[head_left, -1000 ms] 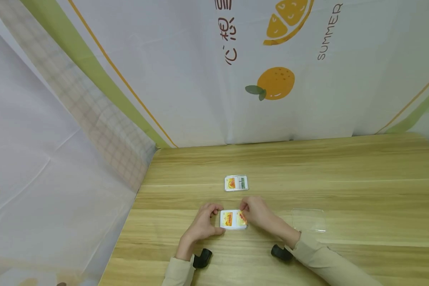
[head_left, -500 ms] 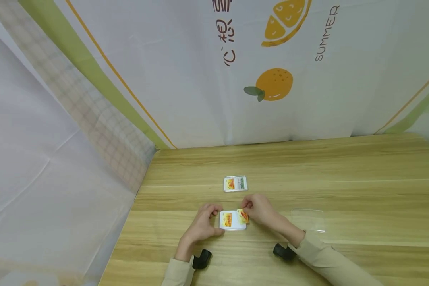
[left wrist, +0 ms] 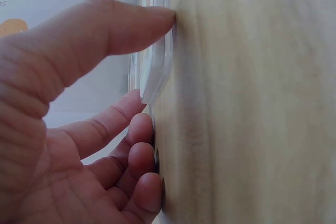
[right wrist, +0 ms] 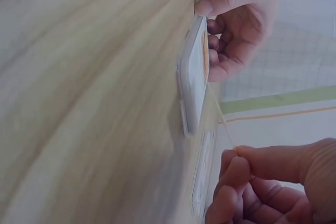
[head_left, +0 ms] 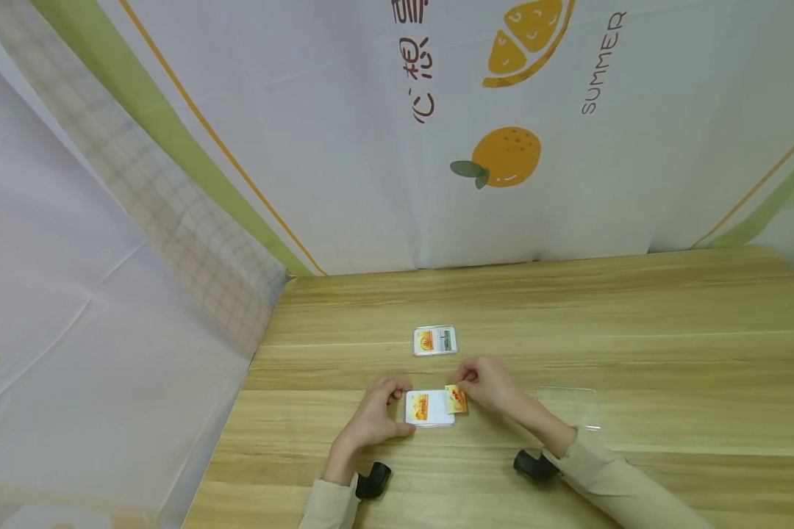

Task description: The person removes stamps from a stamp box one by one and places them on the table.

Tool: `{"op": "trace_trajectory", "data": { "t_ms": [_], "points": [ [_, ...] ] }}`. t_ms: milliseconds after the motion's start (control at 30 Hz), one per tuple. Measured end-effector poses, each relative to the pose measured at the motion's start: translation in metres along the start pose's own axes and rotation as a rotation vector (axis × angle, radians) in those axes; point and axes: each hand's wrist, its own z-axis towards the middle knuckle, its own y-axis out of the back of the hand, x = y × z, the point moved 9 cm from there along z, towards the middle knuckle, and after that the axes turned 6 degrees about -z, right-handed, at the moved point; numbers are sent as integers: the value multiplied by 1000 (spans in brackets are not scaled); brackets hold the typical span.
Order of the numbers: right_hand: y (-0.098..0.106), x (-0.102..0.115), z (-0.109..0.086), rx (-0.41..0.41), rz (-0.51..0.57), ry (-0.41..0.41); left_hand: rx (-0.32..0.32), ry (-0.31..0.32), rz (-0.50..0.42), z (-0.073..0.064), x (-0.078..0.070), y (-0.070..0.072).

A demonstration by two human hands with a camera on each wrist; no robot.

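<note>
On the wooden table lies a flat clear case with a white insert (head_left: 439,418), one orange-and-yellow picture at its left end. My left hand (head_left: 373,415) holds it from the left, thumb on the near edge and index finger at the far edge; the left wrist view shows the thumb over the case's edge (left wrist: 153,80). Between thumb and index finger, my right hand (head_left: 492,384) pinches a small orange-and-yellow picture card (head_left: 457,400) at its upper right. The card overhangs the case's right end; edge-on in the right wrist view, this thin card (right wrist: 223,121) slants up off the insert.
Farther back lies a second clear case (head_left: 435,341) with an orange picture and a green one. A transparent cover (head_left: 569,406) rests on the table to the right. Black wrist mounts (head_left: 373,481) sit at both wrists. A printed cloth (head_left: 357,147) hangs behind the table.
My right hand has drawn the small card rightward off the white insert, baring the insert's right half. The left hand stays on the case.
</note>
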Motion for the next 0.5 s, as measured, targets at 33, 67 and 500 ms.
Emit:
{"op": "trace_trajectory", "data": {
  "t_ms": [33,67,500],
  "points": [
    [1,-1,-1,1,-2,-3,0,-1,0,0,0,0],
    [2,-2,-1,2,-2,-6,2,-1,2,0,0,0],
    [14,-8,-7,-10,-28,-28,0,-5,1,0,1,0]
  ]
}}
